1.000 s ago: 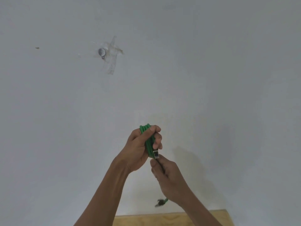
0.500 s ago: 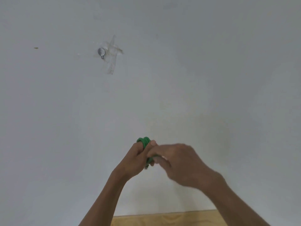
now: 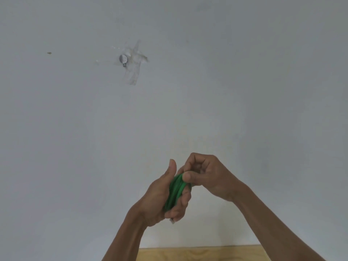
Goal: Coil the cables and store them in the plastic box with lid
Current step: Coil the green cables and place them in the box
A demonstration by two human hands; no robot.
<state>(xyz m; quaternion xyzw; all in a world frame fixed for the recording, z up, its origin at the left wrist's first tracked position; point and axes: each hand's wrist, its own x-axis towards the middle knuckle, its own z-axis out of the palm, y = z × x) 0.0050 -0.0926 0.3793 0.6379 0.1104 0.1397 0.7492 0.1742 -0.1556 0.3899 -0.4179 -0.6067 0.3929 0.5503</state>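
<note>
A green cable (image 3: 175, 192) is gathered into a tight bundle of several loops, held up in front of a white wall. My left hand (image 3: 160, 200) wraps the bundle from the left, thumb raised, and a small silver plug end (image 3: 172, 220) pokes out under its fingers. My right hand (image 3: 209, 176) pinches the top of the loops between thumb and fingers from the right. The plastic box and its lid are out of view.
A white wall (image 3: 244, 91) fills nearly the whole view, with a small round metal fitting (image 3: 123, 58) under crossed clear tape at the upper left. A strip of light wooden surface (image 3: 199, 254) shows at the bottom edge.
My right hand came up from below the bundle and across to its top. The dangling cable end that hung below is gone from sight. My left thumb has lifted off the loops.
</note>
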